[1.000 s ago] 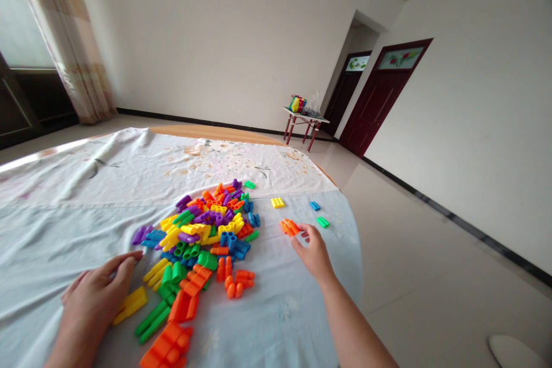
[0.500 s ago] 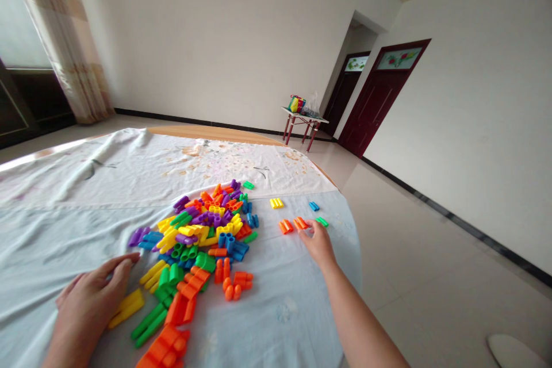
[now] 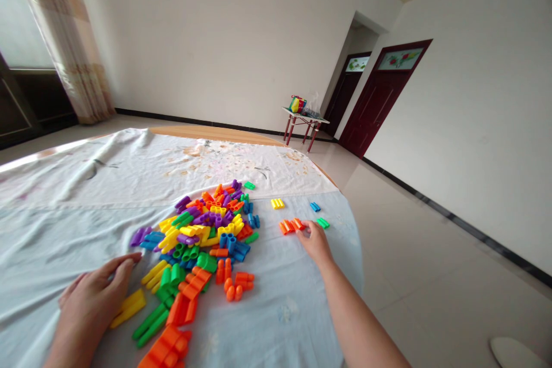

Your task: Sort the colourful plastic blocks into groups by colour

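Observation:
My right hand [image 3: 315,243] pinches the end of an orange plastic building block [image 3: 296,224] on the cloth. That block lies right up against a second orange block [image 3: 285,227] on its left; whether the two are joined I cannot tell. A green block [image 3: 322,223] lies just beyond the wrist, a blue block [image 3: 315,206] farther back, and a yellow block [image 3: 278,203] behind the orange pair. At the left, my left hand [image 3: 98,290] rests on the cloth, fingers stretched out and holding nothing visible, beside a yellow block [image 3: 129,308] and the mixed pile of tube-shaped blocks [image 3: 207,224].
A pale, wrinkled cloth [image 3: 276,322] covers the round table, whose wooden rim [image 3: 207,131] shows at the back. Loose orange blocks [image 3: 244,281] lie in front of the pile. Across the room stands a small table [image 3: 306,119] with bags. A white stool top [image 3: 517,352] shows at lower right.
My right hand has shifted slightly left with its orange block, closing the small gap to the other orange block. The left hand stays in place.

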Action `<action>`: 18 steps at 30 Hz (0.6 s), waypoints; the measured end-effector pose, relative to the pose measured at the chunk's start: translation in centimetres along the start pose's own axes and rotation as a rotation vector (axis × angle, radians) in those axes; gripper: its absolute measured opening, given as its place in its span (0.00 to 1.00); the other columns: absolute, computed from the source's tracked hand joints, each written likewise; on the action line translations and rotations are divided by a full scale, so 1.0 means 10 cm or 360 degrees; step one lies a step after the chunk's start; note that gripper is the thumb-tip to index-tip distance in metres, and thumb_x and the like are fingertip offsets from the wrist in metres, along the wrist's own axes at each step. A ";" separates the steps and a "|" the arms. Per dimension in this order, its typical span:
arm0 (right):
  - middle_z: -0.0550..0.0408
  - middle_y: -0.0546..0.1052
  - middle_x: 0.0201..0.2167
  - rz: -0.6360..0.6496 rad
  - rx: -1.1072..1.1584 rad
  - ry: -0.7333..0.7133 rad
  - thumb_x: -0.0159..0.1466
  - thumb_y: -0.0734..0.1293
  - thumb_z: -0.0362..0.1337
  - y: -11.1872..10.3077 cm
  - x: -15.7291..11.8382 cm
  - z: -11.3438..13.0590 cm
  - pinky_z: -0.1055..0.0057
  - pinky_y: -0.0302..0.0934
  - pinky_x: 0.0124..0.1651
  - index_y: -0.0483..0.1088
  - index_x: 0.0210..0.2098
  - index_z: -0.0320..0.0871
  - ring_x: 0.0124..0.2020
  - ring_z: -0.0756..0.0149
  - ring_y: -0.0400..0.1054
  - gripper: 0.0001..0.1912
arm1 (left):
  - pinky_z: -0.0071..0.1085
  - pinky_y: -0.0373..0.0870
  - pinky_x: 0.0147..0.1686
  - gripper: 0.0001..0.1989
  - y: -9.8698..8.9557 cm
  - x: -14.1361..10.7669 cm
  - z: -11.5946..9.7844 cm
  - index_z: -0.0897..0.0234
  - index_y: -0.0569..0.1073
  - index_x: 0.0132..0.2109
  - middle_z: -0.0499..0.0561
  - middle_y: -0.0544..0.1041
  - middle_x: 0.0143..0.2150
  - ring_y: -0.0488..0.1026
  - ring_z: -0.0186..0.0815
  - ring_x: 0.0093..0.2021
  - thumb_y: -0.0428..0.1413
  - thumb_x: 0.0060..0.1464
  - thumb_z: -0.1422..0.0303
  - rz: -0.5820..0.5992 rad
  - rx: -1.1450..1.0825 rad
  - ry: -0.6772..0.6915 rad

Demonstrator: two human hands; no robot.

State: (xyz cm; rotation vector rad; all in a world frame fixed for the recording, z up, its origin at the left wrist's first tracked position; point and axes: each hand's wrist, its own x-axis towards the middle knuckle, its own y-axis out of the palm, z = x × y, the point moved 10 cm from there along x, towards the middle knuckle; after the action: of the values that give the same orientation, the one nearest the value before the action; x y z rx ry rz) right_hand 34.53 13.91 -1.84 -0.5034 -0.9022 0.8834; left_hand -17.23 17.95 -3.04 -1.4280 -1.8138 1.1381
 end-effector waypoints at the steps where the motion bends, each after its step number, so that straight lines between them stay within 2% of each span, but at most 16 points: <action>1: 0.47 0.76 0.37 0.0002 0.0001 -0.0006 0.57 0.65 0.38 0.00 0.00 0.00 0.64 0.63 0.43 0.71 0.42 0.39 0.38 0.60 0.69 0.14 | 0.40 0.58 0.51 0.32 0.00 0.00 0.00 0.58 0.73 0.50 0.54 0.78 0.36 0.68 0.48 0.48 0.33 0.50 0.52 0.0002 0.0003 -0.0004; 8: 0.48 0.76 0.38 0.0021 0.0009 -0.0050 0.56 0.65 0.36 0.03 -0.03 0.05 0.63 0.64 0.44 0.71 0.40 0.41 0.38 0.59 0.69 0.12 | 0.41 0.57 0.51 0.33 0.00 0.00 0.01 0.58 0.72 0.51 0.55 0.77 0.41 0.67 0.49 0.50 0.32 0.50 0.51 -0.0001 -0.0009 -0.0018; 14: 0.47 0.76 0.37 0.0009 0.0008 -0.0055 0.57 0.64 0.35 0.03 -0.02 0.03 0.63 0.64 0.44 0.71 0.40 0.40 0.38 0.59 0.68 0.12 | 0.42 0.59 0.50 0.31 -0.01 0.01 0.02 0.58 0.74 0.49 0.55 0.78 0.34 0.69 0.50 0.47 0.34 0.50 0.52 -0.0041 -0.0028 0.0005; 18: 0.47 0.76 0.36 0.0010 0.0005 -0.0066 0.58 0.63 0.34 0.04 -0.01 0.04 0.64 0.64 0.43 0.71 0.39 0.40 0.37 0.60 0.68 0.11 | 0.42 0.59 0.50 0.30 -0.01 0.02 0.01 0.58 0.74 0.48 0.54 0.78 0.33 0.69 0.49 0.46 0.36 0.50 0.53 -0.0051 -0.0043 0.0023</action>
State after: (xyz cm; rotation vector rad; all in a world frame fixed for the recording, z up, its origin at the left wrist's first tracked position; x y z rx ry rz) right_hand 34.00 14.04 -2.00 -0.4872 -0.9371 0.9036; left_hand -17.42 18.06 -3.04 -1.4141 -1.8422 1.0886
